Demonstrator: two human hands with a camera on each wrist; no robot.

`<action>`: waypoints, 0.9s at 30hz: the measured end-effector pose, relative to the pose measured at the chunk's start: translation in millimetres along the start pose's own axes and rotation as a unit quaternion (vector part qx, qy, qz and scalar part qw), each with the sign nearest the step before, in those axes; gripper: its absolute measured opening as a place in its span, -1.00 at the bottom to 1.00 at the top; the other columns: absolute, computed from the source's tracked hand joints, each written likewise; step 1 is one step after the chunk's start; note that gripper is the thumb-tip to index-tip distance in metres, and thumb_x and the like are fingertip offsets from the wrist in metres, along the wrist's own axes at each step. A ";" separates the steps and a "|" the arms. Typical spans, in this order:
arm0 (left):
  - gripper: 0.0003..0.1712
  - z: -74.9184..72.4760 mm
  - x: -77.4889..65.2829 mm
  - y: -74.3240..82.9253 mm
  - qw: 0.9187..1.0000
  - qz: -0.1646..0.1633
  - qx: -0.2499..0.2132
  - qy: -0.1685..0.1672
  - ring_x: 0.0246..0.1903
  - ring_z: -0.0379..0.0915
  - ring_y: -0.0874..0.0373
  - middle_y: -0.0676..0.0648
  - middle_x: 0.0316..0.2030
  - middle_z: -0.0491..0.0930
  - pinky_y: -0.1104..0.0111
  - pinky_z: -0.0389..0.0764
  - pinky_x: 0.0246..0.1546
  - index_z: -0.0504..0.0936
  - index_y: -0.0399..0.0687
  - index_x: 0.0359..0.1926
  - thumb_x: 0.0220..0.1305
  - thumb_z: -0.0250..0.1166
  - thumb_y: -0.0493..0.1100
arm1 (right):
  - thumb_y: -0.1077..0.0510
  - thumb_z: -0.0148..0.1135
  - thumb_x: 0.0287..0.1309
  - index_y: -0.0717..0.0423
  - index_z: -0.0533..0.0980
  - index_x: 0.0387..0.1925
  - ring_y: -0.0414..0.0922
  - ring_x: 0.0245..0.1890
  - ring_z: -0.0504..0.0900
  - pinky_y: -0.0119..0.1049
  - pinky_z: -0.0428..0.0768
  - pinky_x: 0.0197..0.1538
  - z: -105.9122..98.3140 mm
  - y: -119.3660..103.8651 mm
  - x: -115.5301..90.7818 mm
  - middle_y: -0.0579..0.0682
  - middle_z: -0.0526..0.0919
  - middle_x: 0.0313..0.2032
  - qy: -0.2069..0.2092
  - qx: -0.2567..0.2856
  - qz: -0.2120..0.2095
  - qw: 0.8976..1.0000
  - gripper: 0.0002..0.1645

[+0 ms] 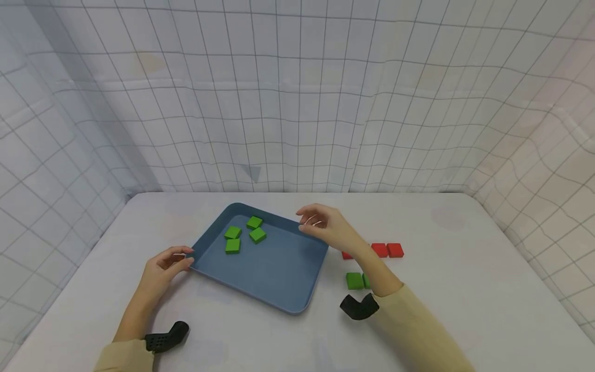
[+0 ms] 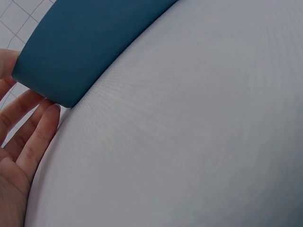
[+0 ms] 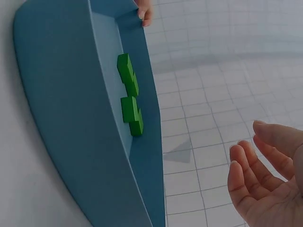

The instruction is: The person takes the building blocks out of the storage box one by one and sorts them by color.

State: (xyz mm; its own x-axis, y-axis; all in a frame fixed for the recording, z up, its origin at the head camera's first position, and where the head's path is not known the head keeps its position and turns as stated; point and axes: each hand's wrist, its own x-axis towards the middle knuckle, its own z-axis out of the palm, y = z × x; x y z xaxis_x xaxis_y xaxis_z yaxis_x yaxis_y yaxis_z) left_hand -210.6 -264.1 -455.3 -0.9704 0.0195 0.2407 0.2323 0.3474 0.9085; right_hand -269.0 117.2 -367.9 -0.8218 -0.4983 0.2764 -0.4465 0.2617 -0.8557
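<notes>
A blue rectangular tray [image 1: 274,279] lies at an angle on the table, with several green blocks [image 1: 233,246] grouped toward its far left side. My left hand [image 1: 160,271] holds the tray's left corner, thumb and fingers on either side of it. In the left wrist view, the fingertips [image 2: 51,113] meet the corner's outer wall close to the tabletop. Over the tray's far right corner, my right hand [image 1: 327,225] hovers with loosely bent fingers and nothing in them. The right wrist view shows that hand [image 3: 265,175] apart from the tray wall.
Right of the tray, a row of red blocks [image 1: 379,250] lies partly behind my right forearm. Nearer to me are green blocks [image 1: 355,280], one partly covered by that forearm. White table [image 1: 446,268]; grid-patterned white walls [image 1: 297,103] enclose its back and sides.
</notes>
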 end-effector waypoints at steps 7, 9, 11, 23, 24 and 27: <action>-0.69 -0.1 0.1 0.6 1.000 -0.001 -0.001 0.001 -0.30 0.44 0.38 0.28 -0.22 0.49 0.63 0.49 -0.28 0.46 -0.42 -0.06 0.24 0.18 -0.26 | 0.29 0.24 0.08 0.28 0.47 -0.04 -0.01 -0.21 0.56 -0.26 0.56 -0.16 15.9 1.5 16.7 0.16 0.56 -0.25 0.003 0.015 -0.002 1.000 -0.63; -0.69 -0.1 0.1 0.6 1.000 -0.003 -0.001 0.001 -0.30 0.43 0.39 0.29 -0.22 0.49 0.63 0.49 -0.29 0.46 -0.41 -0.06 0.24 0.18 -0.26 | 0.29 0.24 0.08 0.30 0.48 -0.05 -0.02 -0.22 0.57 -0.32 0.56 -0.19 20.9 2.0 20.6 0.16 0.56 -0.25 0.002 0.016 -0.003 1.000 -0.64; -0.70 0.1 -0.5 0.6 1.000 -0.003 -0.002 0.002 -0.30 0.43 0.40 0.29 -0.22 0.49 0.63 0.50 -0.29 0.46 -0.40 -0.07 0.24 0.18 -0.26 | 0.29 0.23 0.09 0.32 0.47 -0.06 -0.03 -0.23 0.57 -0.40 0.55 -0.22 26.1 3.0 24.4 0.16 0.57 -0.26 -0.001 0.017 -0.004 1.000 -0.65; -0.70 2.0 -0.3 -0.2 1.000 -0.003 0.000 0.005 -0.28 0.42 0.41 0.31 -0.22 0.49 0.62 0.50 -0.30 0.48 -0.38 -0.08 0.23 0.20 -0.25 | 0.28 0.20 0.12 0.37 0.44 -0.03 0.00 -0.23 0.59 -0.47 0.50 -0.26 52.1 4.9 40.9 0.20 0.56 -0.24 -0.010 0.020 0.005 1.000 -0.63; -0.70 1.7 -0.2 -0.4 1.000 -0.003 -0.001 0.005 -0.28 0.42 0.41 0.31 -0.22 0.49 0.62 0.50 -0.30 0.48 -0.38 -0.08 0.23 0.20 -0.26 | 0.27 0.20 0.12 0.36 0.44 -0.03 -0.01 -0.24 0.59 -0.48 0.50 -0.27 53.4 5.0 42.2 0.18 0.56 -0.24 -0.009 0.015 0.009 1.000 -0.63; -0.71 1.0 -0.5 -0.8 1.000 -0.003 -0.008 0.007 -0.29 0.42 0.40 0.28 -0.22 0.51 0.62 0.50 -0.30 0.48 -0.39 -0.08 0.22 0.20 -0.28 | 0.24 0.20 0.14 0.33 0.45 -0.03 -0.04 -0.24 0.58 -0.46 0.50 -0.29 55.5 5.1 46.0 0.15 0.56 -0.23 -0.005 0.010 0.024 1.000 -0.63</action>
State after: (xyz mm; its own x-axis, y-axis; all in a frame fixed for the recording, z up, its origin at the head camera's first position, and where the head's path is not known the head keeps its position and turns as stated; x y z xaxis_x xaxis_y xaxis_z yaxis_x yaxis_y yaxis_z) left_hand -210.4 -263.5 -456.4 -0.9710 0.0047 0.2392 0.2271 0.3328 0.9153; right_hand -289.4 49.8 -383.9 -0.8383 -0.4941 0.2305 -0.3993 0.2686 -0.8766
